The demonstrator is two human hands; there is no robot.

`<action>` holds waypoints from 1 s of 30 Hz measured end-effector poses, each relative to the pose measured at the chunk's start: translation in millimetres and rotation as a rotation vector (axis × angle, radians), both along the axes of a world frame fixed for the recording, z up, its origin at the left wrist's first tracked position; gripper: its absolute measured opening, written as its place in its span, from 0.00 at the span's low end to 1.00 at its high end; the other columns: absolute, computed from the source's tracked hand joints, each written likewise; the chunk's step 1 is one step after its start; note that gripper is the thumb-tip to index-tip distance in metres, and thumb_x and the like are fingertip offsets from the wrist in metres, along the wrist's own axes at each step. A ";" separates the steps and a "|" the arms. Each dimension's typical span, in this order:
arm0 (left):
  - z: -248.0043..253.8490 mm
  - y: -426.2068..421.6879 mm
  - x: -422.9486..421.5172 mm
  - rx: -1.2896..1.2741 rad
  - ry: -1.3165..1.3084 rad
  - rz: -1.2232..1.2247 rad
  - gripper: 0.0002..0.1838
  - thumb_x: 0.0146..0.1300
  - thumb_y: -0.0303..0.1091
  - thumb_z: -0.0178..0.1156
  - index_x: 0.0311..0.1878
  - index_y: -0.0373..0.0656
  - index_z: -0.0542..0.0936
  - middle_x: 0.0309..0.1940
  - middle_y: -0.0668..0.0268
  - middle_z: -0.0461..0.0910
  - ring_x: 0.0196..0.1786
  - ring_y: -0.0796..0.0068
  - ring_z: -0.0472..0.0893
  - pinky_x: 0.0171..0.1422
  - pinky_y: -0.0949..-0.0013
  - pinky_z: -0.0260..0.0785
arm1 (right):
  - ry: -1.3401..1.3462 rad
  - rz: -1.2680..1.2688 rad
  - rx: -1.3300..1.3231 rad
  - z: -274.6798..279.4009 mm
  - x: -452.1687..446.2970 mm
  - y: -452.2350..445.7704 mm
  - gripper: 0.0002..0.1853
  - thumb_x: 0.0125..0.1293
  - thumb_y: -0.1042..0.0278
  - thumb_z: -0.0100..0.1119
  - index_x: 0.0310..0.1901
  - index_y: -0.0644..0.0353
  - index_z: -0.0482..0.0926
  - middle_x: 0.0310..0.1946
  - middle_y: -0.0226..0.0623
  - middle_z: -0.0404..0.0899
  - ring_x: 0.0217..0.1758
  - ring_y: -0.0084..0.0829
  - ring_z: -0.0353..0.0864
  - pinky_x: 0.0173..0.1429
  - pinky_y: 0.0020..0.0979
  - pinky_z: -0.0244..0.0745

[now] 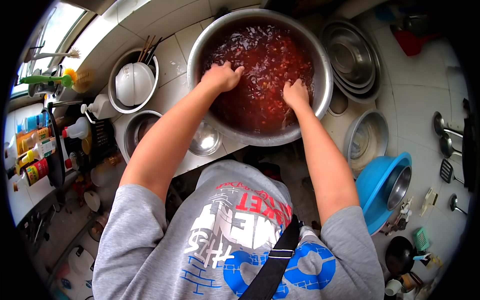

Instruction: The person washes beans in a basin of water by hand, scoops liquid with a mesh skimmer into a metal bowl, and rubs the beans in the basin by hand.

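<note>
A large metal basin (324,100) holds dark reddish liquid (255,105) full of small red pieces, whose exact kind I cannot make out. Over its left side, my left hand (222,78) reaches in at the surface, fingers apart and partly hidden by the liquid. My right hand (296,94) dips in near the right wall. Its fingers point down and their tips are under the surface, so whatever they may hold is hidden. Ripples and glare cover the liquid around both hands.
White bowls (135,84) sit in a metal pot at left, with chopsticks behind. A small metal bowl (206,140) is below the basin. Stacked metal basins (350,55), another basin (367,135) and a blue tub (372,190) stand at right. Bottles (35,150) line the far left.
</note>
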State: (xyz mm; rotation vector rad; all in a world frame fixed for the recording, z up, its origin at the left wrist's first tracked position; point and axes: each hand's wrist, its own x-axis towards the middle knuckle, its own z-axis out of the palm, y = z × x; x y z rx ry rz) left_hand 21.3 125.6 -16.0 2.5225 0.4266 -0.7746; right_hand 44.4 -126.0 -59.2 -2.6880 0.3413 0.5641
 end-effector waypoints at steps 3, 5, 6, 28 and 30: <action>-24.7 -16.0 -6.7 -0.245 0.128 0.152 0.49 0.70 0.70 0.44 0.77 0.33 0.60 0.76 0.41 0.59 0.79 0.45 0.60 0.80 0.54 0.54 | 0.143 -0.138 0.192 6.4 -17.0 14.2 0.34 0.70 0.47 0.47 0.67 0.68 0.66 0.65 0.63 0.71 0.67 0.57 0.74 0.71 0.49 0.69; -17.1 -33.3 -15.9 -0.441 0.254 0.455 0.46 0.72 0.68 0.44 0.76 0.36 0.63 0.74 0.46 0.65 0.76 0.50 0.65 0.79 0.50 0.56 | 0.259 -0.362 0.531 -26.0 -25.4 18.2 0.32 0.73 0.47 0.48 0.66 0.69 0.68 0.65 0.59 0.73 0.67 0.52 0.75 0.71 0.48 0.70; -24.9 -35.8 -18.0 -0.692 0.305 0.607 0.41 0.74 0.65 0.42 0.74 0.38 0.66 0.71 0.48 0.69 0.73 0.52 0.69 0.78 0.48 0.58 | 0.396 -0.542 0.854 -12.7 -31.6 28.7 0.31 0.74 0.49 0.47 0.66 0.68 0.69 0.64 0.57 0.74 0.67 0.51 0.75 0.70 0.48 0.71; 97.5 -51.9 34.1 -1.623 -0.036 0.803 0.28 0.72 0.58 0.51 0.62 0.47 0.78 0.64 0.57 0.72 0.68 0.57 0.68 0.74 0.38 0.57 | -0.421 -0.023 0.733 39.6 47.2 50.8 0.28 0.75 0.52 0.49 0.70 0.59 0.70 0.66 0.54 0.73 0.69 0.49 0.73 0.73 0.40 0.66; 92.3 -27.3 37.5 -1.456 -0.111 0.748 0.30 0.72 0.59 0.50 0.65 0.47 0.76 0.65 0.57 0.70 0.67 0.56 0.68 0.71 0.42 0.64 | -0.277 -0.052 0.498 38.3 49.2 30.5 0.30 0.71 0.48 0.54 0.69 0.56 0.71 0.65 0.54 0.75 0.68 0.51 0.75 0.72 0.42 0.68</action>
